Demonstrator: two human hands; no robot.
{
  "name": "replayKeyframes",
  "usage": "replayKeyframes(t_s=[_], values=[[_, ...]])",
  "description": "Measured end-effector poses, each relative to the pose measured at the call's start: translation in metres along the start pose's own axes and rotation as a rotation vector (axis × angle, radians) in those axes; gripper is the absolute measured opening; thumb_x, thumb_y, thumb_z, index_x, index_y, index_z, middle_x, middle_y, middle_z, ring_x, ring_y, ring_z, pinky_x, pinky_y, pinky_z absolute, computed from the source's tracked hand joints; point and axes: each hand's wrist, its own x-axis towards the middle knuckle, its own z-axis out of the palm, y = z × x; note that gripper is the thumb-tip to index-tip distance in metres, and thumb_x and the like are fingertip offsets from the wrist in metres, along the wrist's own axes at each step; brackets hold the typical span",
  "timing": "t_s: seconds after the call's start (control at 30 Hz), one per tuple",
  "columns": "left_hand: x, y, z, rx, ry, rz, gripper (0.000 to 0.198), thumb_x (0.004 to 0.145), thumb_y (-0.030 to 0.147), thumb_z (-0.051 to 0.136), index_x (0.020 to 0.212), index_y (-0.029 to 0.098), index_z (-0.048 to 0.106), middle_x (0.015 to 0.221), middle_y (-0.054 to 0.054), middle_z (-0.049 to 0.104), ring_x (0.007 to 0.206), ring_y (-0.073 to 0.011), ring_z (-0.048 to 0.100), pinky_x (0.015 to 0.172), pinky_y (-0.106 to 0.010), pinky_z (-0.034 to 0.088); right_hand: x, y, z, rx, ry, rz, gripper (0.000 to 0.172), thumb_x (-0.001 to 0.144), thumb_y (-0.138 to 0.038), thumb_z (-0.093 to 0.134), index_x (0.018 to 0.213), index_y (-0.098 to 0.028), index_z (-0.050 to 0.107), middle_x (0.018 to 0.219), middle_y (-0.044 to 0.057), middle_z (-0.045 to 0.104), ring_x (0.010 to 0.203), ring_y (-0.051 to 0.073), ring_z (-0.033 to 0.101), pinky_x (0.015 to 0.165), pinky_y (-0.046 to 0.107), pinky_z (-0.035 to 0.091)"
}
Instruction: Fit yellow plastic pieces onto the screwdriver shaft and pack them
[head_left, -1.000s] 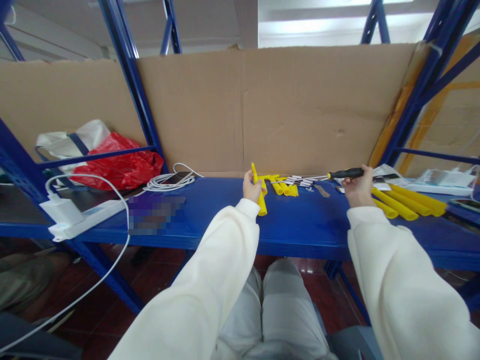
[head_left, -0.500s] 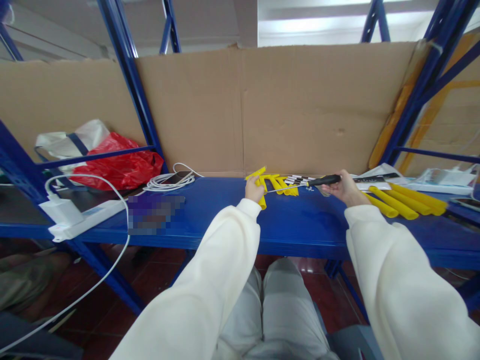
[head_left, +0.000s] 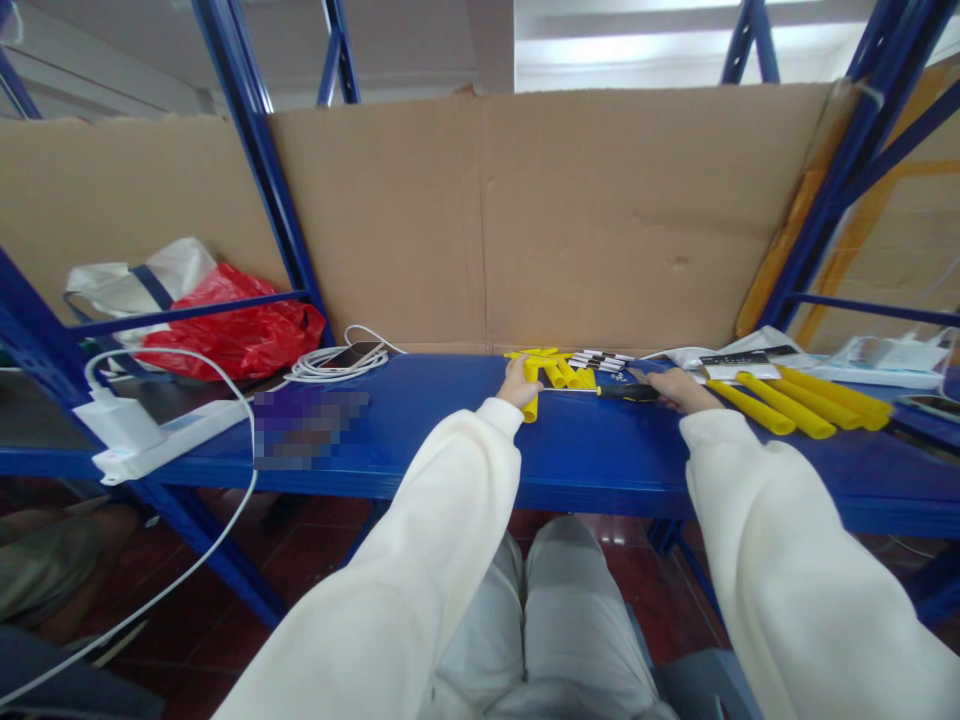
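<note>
Four yellow tubes [head_left: 784,403] lie right of the right hand [head_left: 679,390], whose grip on the screwdriver [head_left: 628,393] cannot be told; the left hand [head_left: 516,382] pinches a yellow fitting [head_left: 531,411], short yellow pieces [head_left: 571,377] crowding its right.

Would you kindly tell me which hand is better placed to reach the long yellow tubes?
Probably the right hand: it is close beside the long tubes, while the left hand is farther off and holds a yellow fitting. Whether the right hand grips the screwdriver is hard to tell.
</note>
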Motion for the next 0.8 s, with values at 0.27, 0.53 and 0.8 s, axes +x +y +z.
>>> replayKeyframes(t_s=[0.27, 0.53, 0.8], values=[[0.001, -0.005, 0.001, -0.032, 0.01, -0.09, 0.09, 0.065, 0.009, 0.082, 0.148, 0.018, 0.047, 0.145, -0.019, 0.058, 0.126, -0.0275, 0.062, 0.103, -0.037, 0.053, -0.008, -0.021, -0.004, -0.691, 0.042, -0.002, 0.03, 0.087, -0.039, 0.061, 0.062, -0.022, 0.065, 0.054, 0.008, 0.056, 0.074, 0.028, 0.069, 0.066, 0.033, 0.05], [0.0, 0.002, 0.0, -0.052, 0.092, -0.175, 0.101, 0.066, 0.003, 0.083, 0.155, 0.017, 0.037, 0.148, -0.023, 0.056, 0.128, -0.0293, 0.065, 0.096, -0.033, 0.057, -0.015, -0.024, -0.002, -0.677, 0.027, -0.018, 0.029, 0.088, -0.036, 0.061, 0.064, -0.021, 0.068, 0.054, 0.008, 0.059, 0.07, 0.026, 0.069, 0.064, 0.031, 0.048], [-0.012, 0.015, -0.008, 0.331, 0.172, 0.074, 0.035, 0.081, 0.0, 0.061, 0.108, 0.018, 0.074, 0.118, -0.012, 0.077, 0.116, -0.0235, 0.07, 0.108, -0.035, 0.051, -0.011, -0.02, -0.002, -0.719, 0.069, -0.041, 0.031, 0.087, -0.041, 0.062, 0.066, -0.021, 0.07, 0.05, 0.007, 0.057, 0.066, 0.026, 0.069, 0.06, 0.032, 0.048]])
